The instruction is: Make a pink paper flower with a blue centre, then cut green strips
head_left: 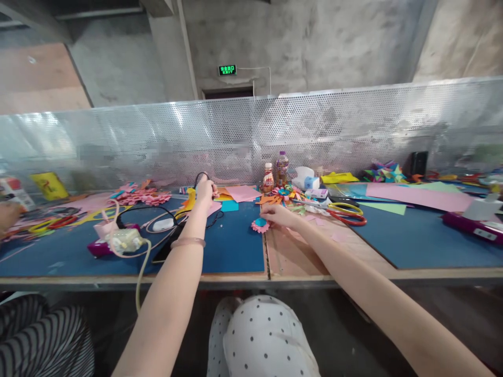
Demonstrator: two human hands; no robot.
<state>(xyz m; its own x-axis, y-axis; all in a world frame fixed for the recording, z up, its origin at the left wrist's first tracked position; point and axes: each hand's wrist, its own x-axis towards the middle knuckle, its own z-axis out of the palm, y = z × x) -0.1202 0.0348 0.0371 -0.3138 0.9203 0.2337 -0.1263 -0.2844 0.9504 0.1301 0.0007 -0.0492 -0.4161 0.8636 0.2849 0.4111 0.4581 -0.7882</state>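
My left hand point(206, 189) reaches to the back of the blue mat, its fingers closed round a thin black cable point(199, 175) that loops up above the knuckles. My right hand point(278, 214) is at the seam between mat and wood, fingers pinched at the edge of a small round paper flower point(260, 225), pink and scalloped with a blue centre. Pink paper sheets point(244, 193) and a blue paper piece point(230, 206) lie between the hands. Beyond the right hand is a heap of colourful paper pieces point(283, 196).
Scissors with red and yellow handles point(346, 213) lie right of my right hand. Two bottles point(282, 168) stand by the perforated metal screen point(220, 131). On the left are a power strip with plugs point(124, 241), tangled cables and a pink paper pile point(143, 196). Another person's hand point(8, 215) shows far left.
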